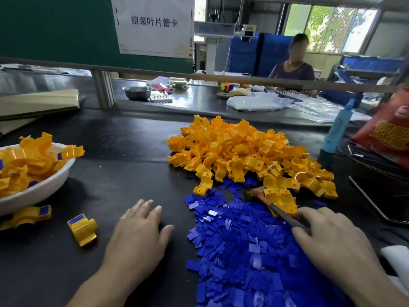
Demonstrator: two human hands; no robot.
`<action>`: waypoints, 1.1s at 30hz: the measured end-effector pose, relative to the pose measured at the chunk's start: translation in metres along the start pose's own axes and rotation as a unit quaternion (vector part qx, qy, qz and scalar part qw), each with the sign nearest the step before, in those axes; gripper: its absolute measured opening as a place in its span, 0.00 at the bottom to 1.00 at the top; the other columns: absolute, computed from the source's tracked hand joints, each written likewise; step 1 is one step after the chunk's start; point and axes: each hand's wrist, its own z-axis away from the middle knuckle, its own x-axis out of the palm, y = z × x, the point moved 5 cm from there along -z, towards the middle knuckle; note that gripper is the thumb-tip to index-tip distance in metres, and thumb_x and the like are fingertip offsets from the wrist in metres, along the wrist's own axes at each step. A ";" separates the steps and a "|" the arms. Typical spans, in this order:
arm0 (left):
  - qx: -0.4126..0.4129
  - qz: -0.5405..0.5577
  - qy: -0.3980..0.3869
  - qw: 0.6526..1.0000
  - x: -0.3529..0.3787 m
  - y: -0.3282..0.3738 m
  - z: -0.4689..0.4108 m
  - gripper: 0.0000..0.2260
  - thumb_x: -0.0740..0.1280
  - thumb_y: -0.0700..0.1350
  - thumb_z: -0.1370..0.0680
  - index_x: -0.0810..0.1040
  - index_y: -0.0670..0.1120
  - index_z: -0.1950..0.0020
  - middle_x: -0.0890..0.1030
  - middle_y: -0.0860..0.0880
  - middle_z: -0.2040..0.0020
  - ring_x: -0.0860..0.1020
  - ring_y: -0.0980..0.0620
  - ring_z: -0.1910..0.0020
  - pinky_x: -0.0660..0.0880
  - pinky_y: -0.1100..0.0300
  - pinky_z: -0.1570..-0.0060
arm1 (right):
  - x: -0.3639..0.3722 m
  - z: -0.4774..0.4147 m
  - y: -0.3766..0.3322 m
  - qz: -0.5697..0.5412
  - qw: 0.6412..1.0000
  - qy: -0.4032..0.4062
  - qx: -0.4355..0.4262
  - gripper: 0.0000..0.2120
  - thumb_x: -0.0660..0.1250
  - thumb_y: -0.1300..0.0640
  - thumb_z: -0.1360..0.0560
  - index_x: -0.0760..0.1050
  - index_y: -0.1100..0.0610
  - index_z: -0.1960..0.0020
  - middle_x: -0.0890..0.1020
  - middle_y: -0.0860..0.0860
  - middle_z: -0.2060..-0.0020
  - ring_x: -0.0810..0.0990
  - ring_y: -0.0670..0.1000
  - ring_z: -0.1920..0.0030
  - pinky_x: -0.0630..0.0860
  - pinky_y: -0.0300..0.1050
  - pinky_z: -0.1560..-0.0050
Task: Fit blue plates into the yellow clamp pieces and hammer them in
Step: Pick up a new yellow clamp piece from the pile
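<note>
Head view: your left hand [137, 231] lies palm down on the dark tabletop [124, 169], fingers [145, 206] straight, slightly spread and holding nothing. It sits between the loose finished pieces on your left and the blue plates [241, 258] on your right.

Your right hand [332, 240] rests on the heap of blue plates, which spreads from the middle of the tabletop down to the near edge. The hammer [273, 207] lies slanted across the far end of that heap. Its head is beside the nearest yellow clamp pieces [247, 151], and its handle runs back between your thumb and forefinger. The thumb is on the near side of the handle and the other fingers are on the far side. Whether they are actually squeezing it I cannot tell.

The yellow clamp pieces are heaped just beyond the blue plates, and the two piles touch where they meet.

At your far left a white bowl [47, 188] holds yellow pieces with blue plates already in them. Two more fitted pieces lie on the tabletop: one [84, 230] near your left hand, and another [31, 214] just beside the bowl.
</note>
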 end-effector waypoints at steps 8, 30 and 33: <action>0.033 0.043 0.000 0.999 0.014 0.009 0.000 0.29 0.53 0.64 0.19 0.61 0.53 0.21 0.58 0.54 0.20 0.53 0.55 0.21 0.50 0.58 0.24 | 0.015 -0.072 -0.143 0.004 0.955 0.092 -0.281 0.26 0.64 0.59 0.25 0.62 0.47 0.29 0.68 0.52 0.32 0.68 0.57 0.35 0.72 0.53 0.40; -0.019 0.316 0.063 0.946 -0.016 0.014 0.011 0.22 0.65 0.57 0.22 0.71 0.54 0.29 0.75 0.59 0.33 0.73 0.59 0.36 0.70 0.59 0.36 | 0.015 -0.052 -0.121 -0.169 0.948 0.084 -0.257 0.03 0.62 0.54 0.23 0.73 0.49 0.55 0.74 0.46 0.60 0.70 0.50 0.55 0.66 0.42 0.56; 0.033 0.391 0.020 0.920 -0.014 0.034 0.019 0.18 0.67 0.55 0.22 0.72 0.61 0.32 0.79 0.65 0.41 0.77 0.66 0.43 0.72 0.67 0.43 | 0.017 -0.028 -0.105 -0.201 0.953 0.036 -0.223 0.07 0.62 0.54 0.23 0.73 0.51 0.59 0.73 0.47 0.62 0.70 0.48 0.58 0.68 0.44 0.60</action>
